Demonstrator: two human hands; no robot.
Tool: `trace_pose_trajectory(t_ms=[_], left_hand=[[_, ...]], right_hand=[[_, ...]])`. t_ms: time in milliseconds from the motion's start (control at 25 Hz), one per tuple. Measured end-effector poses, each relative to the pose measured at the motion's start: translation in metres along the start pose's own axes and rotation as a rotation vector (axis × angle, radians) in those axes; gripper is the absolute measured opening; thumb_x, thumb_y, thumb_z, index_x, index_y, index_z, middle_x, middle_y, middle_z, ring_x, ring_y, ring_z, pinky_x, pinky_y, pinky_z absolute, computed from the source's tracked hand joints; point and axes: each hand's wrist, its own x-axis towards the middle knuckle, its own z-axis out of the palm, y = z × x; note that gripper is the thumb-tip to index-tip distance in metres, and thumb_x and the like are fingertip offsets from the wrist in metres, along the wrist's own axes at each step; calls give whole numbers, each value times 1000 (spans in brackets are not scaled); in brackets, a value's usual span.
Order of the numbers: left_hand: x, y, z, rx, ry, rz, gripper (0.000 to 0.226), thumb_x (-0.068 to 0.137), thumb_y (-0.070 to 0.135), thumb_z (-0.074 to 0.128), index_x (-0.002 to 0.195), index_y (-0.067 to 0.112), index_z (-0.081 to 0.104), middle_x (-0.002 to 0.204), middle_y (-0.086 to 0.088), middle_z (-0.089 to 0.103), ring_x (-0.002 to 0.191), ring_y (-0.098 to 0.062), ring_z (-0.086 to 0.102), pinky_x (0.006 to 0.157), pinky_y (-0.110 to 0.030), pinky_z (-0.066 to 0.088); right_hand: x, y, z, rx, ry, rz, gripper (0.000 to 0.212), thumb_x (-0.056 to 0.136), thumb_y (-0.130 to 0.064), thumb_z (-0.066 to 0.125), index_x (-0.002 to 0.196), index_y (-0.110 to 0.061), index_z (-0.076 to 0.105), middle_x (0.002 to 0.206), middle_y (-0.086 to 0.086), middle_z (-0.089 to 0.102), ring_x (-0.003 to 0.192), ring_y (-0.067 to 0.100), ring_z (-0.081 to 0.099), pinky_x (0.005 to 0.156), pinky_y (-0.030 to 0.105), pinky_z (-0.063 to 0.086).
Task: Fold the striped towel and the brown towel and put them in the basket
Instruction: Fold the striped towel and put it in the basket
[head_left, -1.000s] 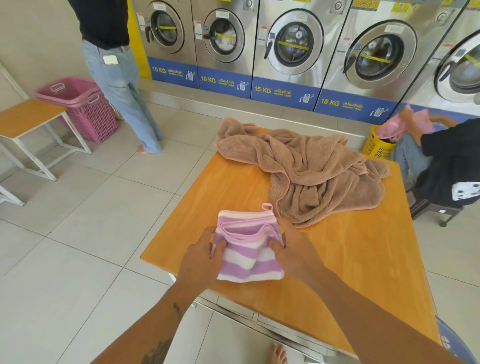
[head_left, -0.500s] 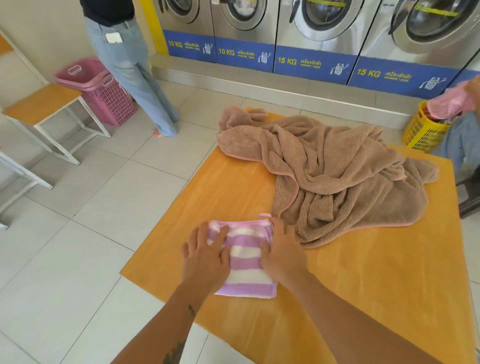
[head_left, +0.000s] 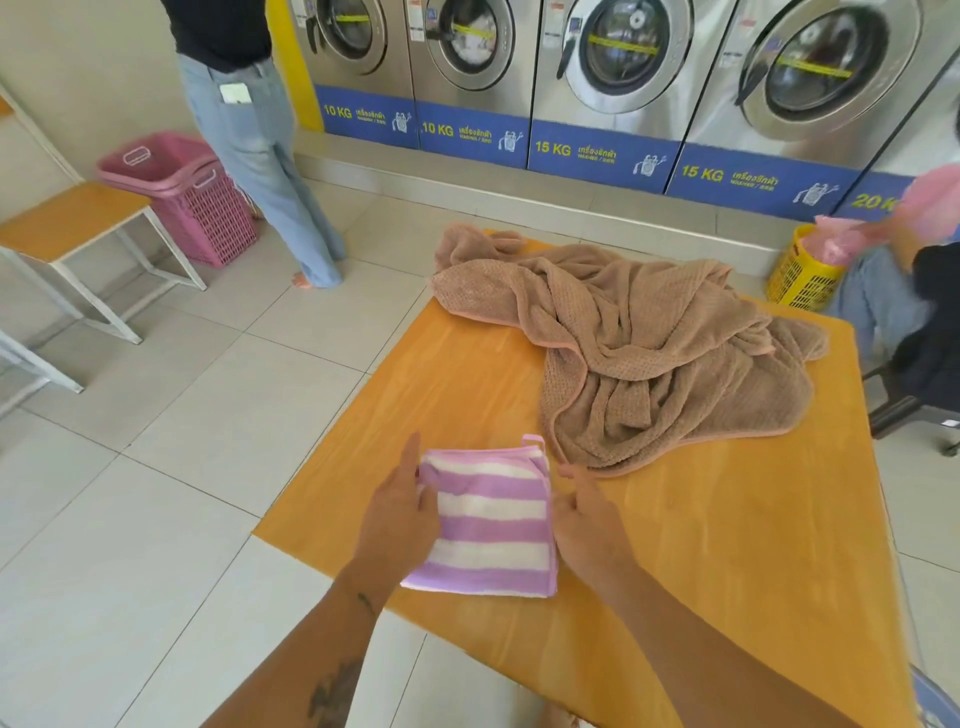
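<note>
Head view: "10 KG", "15 KG" washers (head_left: 613, 78); loose fingers (head_left: 415, 467) flanking folded striped towel (head_left: 491, 525).

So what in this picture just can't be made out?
All in the head view:
- Pink basket: its inside is hidden by its own rim.
- Yellow basket: partly covered by blurred pink cloth.
- Striped towel: its left edge is under the left hand.
- Brown towel: its corners are lost in its own crumples.
- Standing person: cut off by the top edge.
</note>
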Motion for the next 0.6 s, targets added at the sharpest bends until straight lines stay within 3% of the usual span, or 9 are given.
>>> trace_pose_trajectory(t_ms=[120, 200, 280, 440, 600], left_hand=[[-25, -5, -2, -45, -67, 64, 66, 101, 17, 47, 157, 36, 18, 133, 10, 39, 98, -13, 51, 89, -26, 41], [-51, -14, -2, -51, -83, 145, 65, 100, 17, 49, 156, 34, 21, 141, 6, 31, 93, -15, 55, 89, -22, 39], [-75, -29, -2, -53, -48, 193, 61, 99, 18, 49, 154, 33, 27, 144, 0, 29, 94, -21, 58, 90, -25, 43], [-112, -44, 4, 54, 17, 133, 62, 90, 29, 43, 151, 33, 36, 119, 0, 44, 105, -26, 48, 92, -42, 47], [-127, -18, -1, -255, -87, 16, 60, 90, 8, 53, 142, 38, 49, 126, 2, 57, 105, -18, 58, 83, -18, 45]], right_hand=[[-22, -6, 10, 153, -140, -19, 58, 93, -22, 52, 137, -54, 33, 115, -12, 63, 99, 9, 62, 84, 31, 51], [-43, -1, 24, 98, -155, -81, 82, 82, -17, 60, 146, -50, 22, 123, -12, 57, 99, 5, 61, 84, 28, 53], [-63, 12, 39, -41, -94, -135, 94, 75, -10, 58, 151, -44, 14, 125, -7, 49, 100, 6, 55, 80, 20, 46], [-95, 23, 61, -72, -12, -194, 86, 76, -9, 49, 146, -49, 16, 131, 1, 44, 102, 9, 47, 84, 18, 36], [-118, 27, 58, -16, 120, -229, 81, 79, -4, 50, 138, -54, 24, 131, -3, 45, 105, 5, 45, 85, 10, 33]])
